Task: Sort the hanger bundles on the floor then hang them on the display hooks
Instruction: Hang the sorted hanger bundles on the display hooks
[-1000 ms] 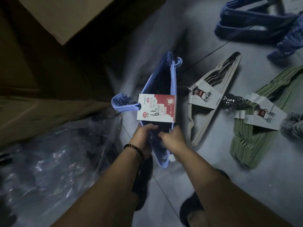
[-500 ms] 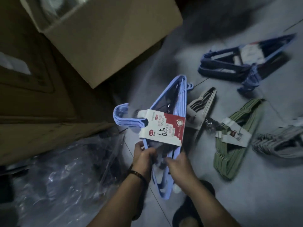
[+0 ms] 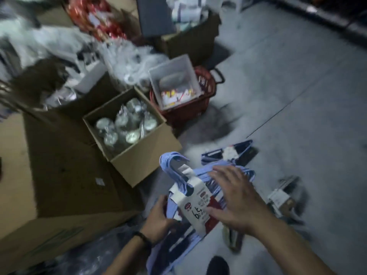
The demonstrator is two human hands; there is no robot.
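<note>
Left hand [image 3: 158, 219] grasps the near-left edge of the pale blue plastic hanger bundle with its red-and-white paper label [image 3: 196, 207]. I read its long axis running toward me, hooks up-left. Right hand [image 3: 236, 197] released, fingers splayed flat on top, the nearer one.

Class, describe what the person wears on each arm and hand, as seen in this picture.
Both forearms are bare, with no sleeves in view. The left hand has a thin dark band around the wrist. The right hand has no glove, ring or watch visible. The picture is blurred, so finer detail cannot be told.
</note>
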